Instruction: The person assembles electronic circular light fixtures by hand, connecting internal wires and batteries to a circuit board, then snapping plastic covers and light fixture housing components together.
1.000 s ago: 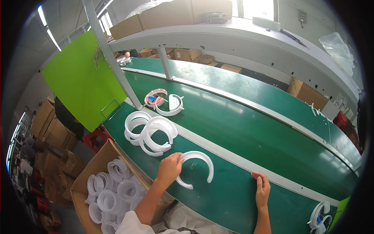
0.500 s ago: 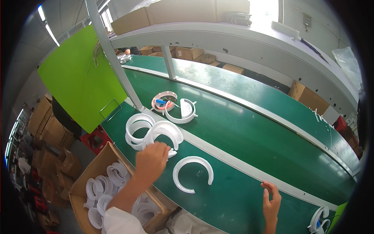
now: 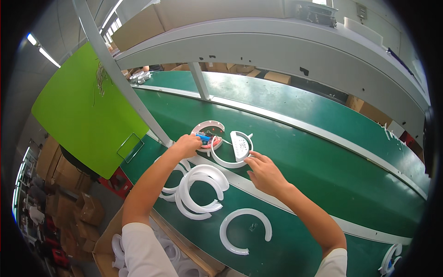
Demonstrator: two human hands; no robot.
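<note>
On the green belt lies a white C-shaped lamp housing [image 3: 210, 125] with blue and pink parts inside. My left hand [image 3: 187, 146] has its fingers closed at the housing's left edge, beside the blue part [image 3: 202, 138]. A wire joins it to a white ring with a half-moon panel [image 3: 240, 146] on the right. At that ring's right rim, my right hand [image 3: 266, 174] has its fingertips touching, thumb apart from the fingers. Nearer me, several white C-shaped rings [image 3: 184, 196] lie overlapping on the bench. One single C-ring [image 3: 226, 235] lies to their right.
An open cardboard box [image 3: 105, 244] of white rings stands at the lower left, partly behind my left arm. A bright green board [image 3: 87, 111] and a grey post [image 3: 117, 69] rise at the left. A grey shelf [image 3: 277, 48] crosses overhead. Another assembled piece [image 3: 390, 259] sits lower right.
My left hand has moved from the stacked rings up to the lamp housing. My right hand has come from the right to the panel ring. The camera view has shifted.
</note>
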